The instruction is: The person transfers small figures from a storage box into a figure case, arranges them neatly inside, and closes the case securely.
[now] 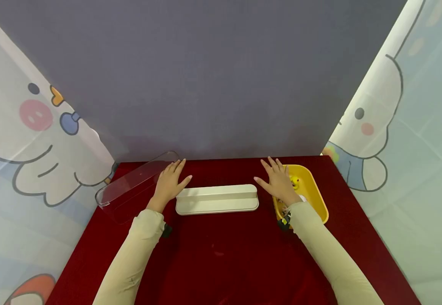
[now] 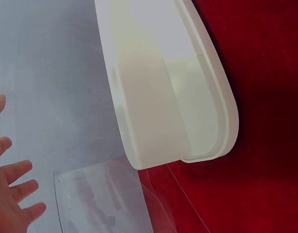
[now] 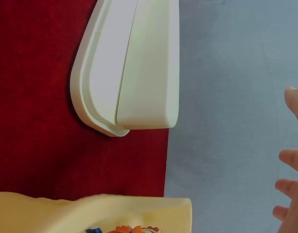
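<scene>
Nothing is held by either hand: the left hand and the right hand are raised with fingers spread wide. Between them, a white stepped stand is set lengthwise on the red cloth, seemingly touched by neither. A clear box is laid at a slant just beside the left hand; in the left wrist view a gap is shown between it and the fingertips. The yellow basket, with small toys in it, is partly covered from view by the right hand and right sleeve.

The likeliest trouble is judged to be at the basket — if the right arm were lowered straight down, its rim could be caught by the wrist or sleeve, and toys could be tipped out. The clear box could be knocked too, since a see-through edge is easily misjudged. The stand could be swung askew if only one end were pushed, the cloth perhaps being dragged along.
</scene>
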